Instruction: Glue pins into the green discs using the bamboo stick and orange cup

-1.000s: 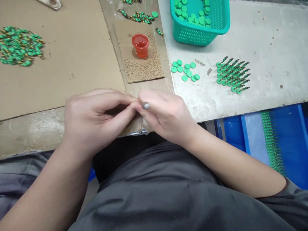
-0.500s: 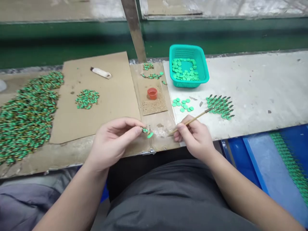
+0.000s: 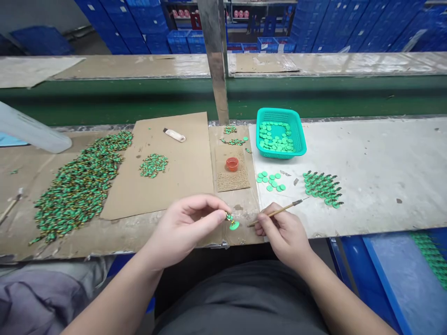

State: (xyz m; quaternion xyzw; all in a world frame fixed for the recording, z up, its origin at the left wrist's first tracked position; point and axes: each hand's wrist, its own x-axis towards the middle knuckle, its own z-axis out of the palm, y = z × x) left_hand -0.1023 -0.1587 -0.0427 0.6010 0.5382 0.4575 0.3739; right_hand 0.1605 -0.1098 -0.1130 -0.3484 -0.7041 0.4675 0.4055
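Note:
Between the thumb and fingers of my left hand (image 3: 190,228) is a small green figurine (image 3: 229,217) with a round green disc (image 3: 234,225) at its lower end. My right hand (image 3: 284,235) pinches a thin paintbrush (image 3: 281,210), its dark tip pointing right, away from the figurine. Just beyond my hands a small red cup (image 3: 232,164) rests on a speckled piece of cardboard (image 3: 233,182). Loose green discs (image 3: 270,180) lie past my right hand, and rows of figurines on discs (image 3: 323,190) stand to their right.
A turquoise basket (image 3: 303,148) holds more discs. On the left spreads a large heap of figurines (image 3: 80,190); a smaller pile (image 3: 153,165) and a utility knife (image 3: 174,135) lie on the cardboard sheet (image 3: 188,186). A metal post (image 3: 217,70) rises behind. Blue trays (image 3: 370,265) are at lower right.
The camera view has tilted up, bringing the blue crates behind the bench into sight. My left hand still holds the figurine, now turned with its disc flatter; my right hand keeps the paintbrush.

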